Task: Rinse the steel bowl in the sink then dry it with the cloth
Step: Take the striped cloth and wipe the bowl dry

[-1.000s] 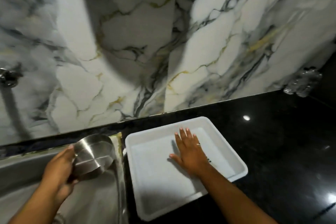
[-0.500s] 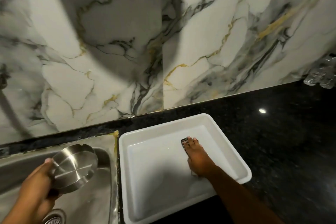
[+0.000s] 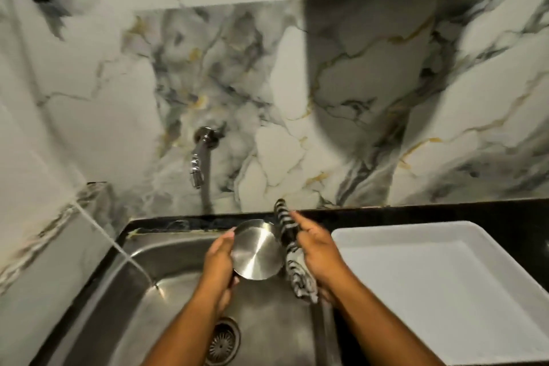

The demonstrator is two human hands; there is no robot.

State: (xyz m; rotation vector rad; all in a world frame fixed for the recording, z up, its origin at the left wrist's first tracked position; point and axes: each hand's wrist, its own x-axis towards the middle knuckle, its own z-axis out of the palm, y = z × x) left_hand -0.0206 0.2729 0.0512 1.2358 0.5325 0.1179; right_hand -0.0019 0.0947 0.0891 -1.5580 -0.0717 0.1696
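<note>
My left hand (image 3: 218, 266) grips the small round steel bowl (image 3: 257, 249) by its left rim and holds it over the steel sink (image 3: 142, 306). The bowl is tipped so that its flat base faces me. Just right of the bowl, my right hand (image 3: 316, 249) is closed on a black-and-white striped cloth (image 3: 292, 258). The cloth sticks up above my fingers and hangs down below them, close beside the bowl's right edge.
A wall tap (image 3: 199, 154) sticks out of the marble wall above the sink. The drain strainer (image 3: 222, 342) lies in the sink's bottom. A white tray (image 3: 445, 282) stands on the black counter to the right. A marble ledge (image 3: 44, 246) borders the sink's left.
My right hand left the white tray with the striped cloth and came over the sink beside the bowl. The view swung left, and the bowl's base turned toward me.
</note>
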